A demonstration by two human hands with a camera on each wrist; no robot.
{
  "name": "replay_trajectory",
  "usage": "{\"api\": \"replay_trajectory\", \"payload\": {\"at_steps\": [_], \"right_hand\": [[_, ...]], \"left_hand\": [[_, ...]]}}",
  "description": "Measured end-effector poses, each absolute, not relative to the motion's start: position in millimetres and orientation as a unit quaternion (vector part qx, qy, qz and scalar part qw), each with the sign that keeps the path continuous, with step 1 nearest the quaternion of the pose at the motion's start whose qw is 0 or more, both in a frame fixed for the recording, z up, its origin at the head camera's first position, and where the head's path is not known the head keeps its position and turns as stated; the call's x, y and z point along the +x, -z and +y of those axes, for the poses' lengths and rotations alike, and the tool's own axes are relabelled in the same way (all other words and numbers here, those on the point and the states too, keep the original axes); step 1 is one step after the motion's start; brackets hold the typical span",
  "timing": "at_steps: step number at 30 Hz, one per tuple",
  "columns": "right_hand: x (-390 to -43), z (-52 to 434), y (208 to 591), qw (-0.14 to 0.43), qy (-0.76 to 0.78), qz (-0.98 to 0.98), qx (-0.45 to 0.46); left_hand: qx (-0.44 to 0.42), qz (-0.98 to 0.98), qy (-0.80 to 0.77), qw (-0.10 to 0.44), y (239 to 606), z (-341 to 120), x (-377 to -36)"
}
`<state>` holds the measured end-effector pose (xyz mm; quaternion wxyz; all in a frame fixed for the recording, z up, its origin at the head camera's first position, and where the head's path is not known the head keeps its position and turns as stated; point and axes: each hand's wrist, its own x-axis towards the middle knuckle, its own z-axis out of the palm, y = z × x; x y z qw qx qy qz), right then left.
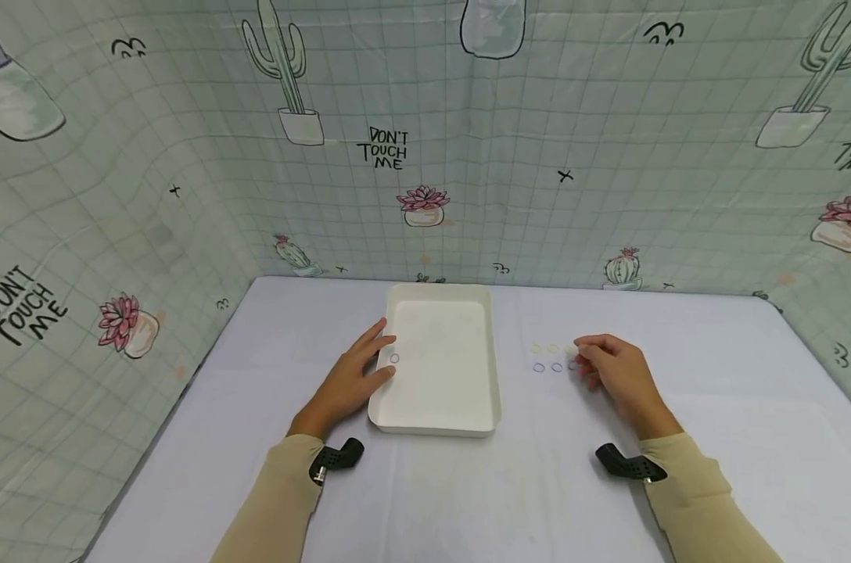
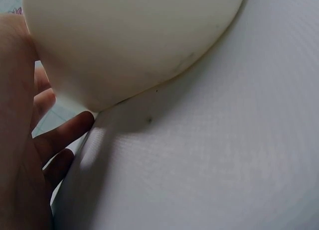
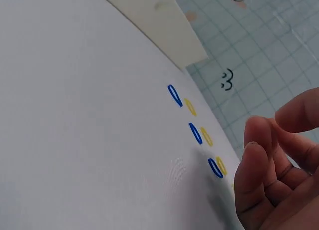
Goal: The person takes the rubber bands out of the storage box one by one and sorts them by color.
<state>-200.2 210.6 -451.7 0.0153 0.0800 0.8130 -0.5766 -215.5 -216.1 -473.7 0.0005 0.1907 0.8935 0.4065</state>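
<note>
Picking small rings off the surface, one already in the tray.

Right hand [image 1: 619, 374] curled, fingertips [image 3: 254, 140] bunched close over the right end of the two rows of rings, pinching nothing that shows. Left hand [image 1: 351, 379] spread flat against the left wall of the white tray [image 1: 482, 360], steadying it. Just left of the right hand, blue rings [image 3: 195, 133] in the near row and yellow rings [image 3: 206, 136] in the row behind, lying flat in pairs on the surface [image 1: 538, 485], right of the tray and towards its far edge. Single blue ring [image 1: 394, 358] inside the tray, near its left wall. Probably mid-transfer, at the reach-and-pinch stage; next move calls for a fine fingertip pinch on one thin ring without scattering its neighbours.
</note>
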Motion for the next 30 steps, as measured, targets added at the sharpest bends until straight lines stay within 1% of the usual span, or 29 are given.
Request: {"api": "replay_trajectory", "payload": {"at_steps": [8,12,17,23,30], "right_hand": [[-194,196,447,0.005,0.59,0.806,0.05],[-192,188,446,0.007,0.602,0.798,0.034],[-191,176,444,0.025,0.632,0.775,0.002],[-193,156,441,0.061,0.638,0.766,-0.051],[-210,130,431,0.073,0.641,0.759,-0.086]], "left_hand": [[0.199,0.892,-0.406,-0.011,473,-213,-216],[0.197,0.895,-0.401,-0.007,473,-214,-217],[0.191,0.895,-0.403,-0.005,472,-213,-216],[0.191,0.895,-0.404,0.001,474,-211,-214],[0.192,0.896,-0.401,-0.005,473,-213,-215]]}}
